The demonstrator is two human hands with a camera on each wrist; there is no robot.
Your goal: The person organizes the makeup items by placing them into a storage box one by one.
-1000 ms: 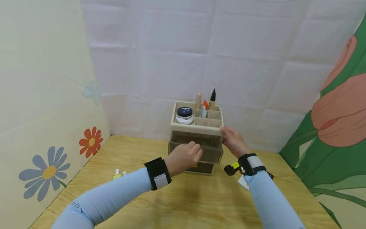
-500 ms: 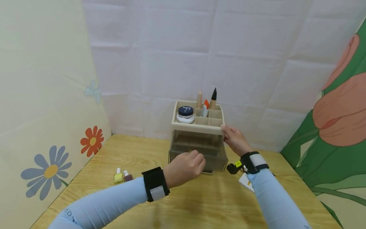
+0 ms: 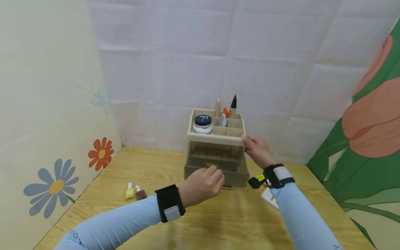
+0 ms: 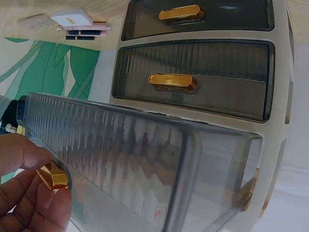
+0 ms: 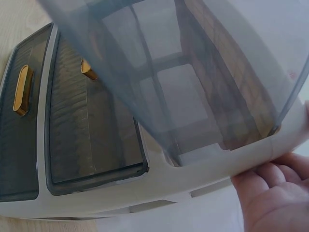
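Observation:
A cream makeup organizer (image 3: 215, 140) stands on the table against the back wall. Its clear, smoky top drawer (image 3: 231, 178) is pulled out and looks bare inside where visible. My left hand (image 3: 203, 185) pinches that drawer's gold handle (image 4: 59, 178) between thumb and fingers. Two lower drawers with gold handles are closed in the left wrist view. With my right hand (image 3: 258, 152) I grip the organizer's upper right front corner, thumb on its edge. A dark-blue-lidded jar (image 3: 202, 120) on a white round case, two pens and an orange-capped tube (image 3: 223, 118) sit in the top compartments.
Yellow (image 3: 129, 192) and purple nail polish bottles (image 3: 140, 193) stand on the wooden table at left. A white box (image 3: 269, 198) lies at right near my right wrist, with slim pens (image 4: 86, 33) beside it in the left wrist view. Printed cloths hang on both sides.
The top drawer has slid out toward me, my left hand drawing back and down with its handle. My right hand keeps its hold. Little moves in the last half second.

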